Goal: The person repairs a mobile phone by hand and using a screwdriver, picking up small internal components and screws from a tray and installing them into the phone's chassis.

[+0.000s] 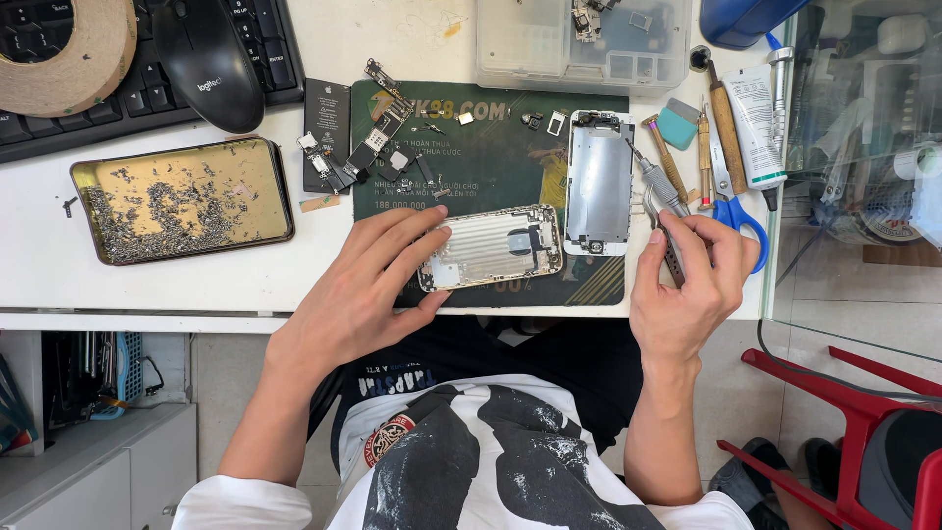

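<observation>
- Looking down from the head view, the left hand (368,285) lies flat-fingered over the left end of an opened phone shell (496,245), thumb under its near edge and fingers spread on top, pinning it rather than gripping it closed.
- The phone shell sits near the front edge of the counter (147,285), on a dark green work mat (491,147), its bare silver inside facing up.
- The right hand (692,280) is curled shut around a pair of slim metal tweezers (667,231), tips pointing up and away toward the tools at the right edge.
- Just right of the shell, touching or nearly so, lies the detached screen panel (599,182), back side up.
- Toward the mat's far left corner lie a removed logic board (378,132), a black battery (326,128) and several small loose parts, all well apart from the shell.
- Judging from this, teardown looks largely done: screen off, board and battery out, the shell close to stripped; whether any small parts remain inside cannot be told.
- A shallow metal tray of screws (182,201) rests at the left, below a keyboard (98,69) and a black mouse (208,64).
- Screwdrivers, blue scissors (736,216) and a white tube (758,123) line the right edge; a clear parts box (579,44) stands at the far edge.
</observation>
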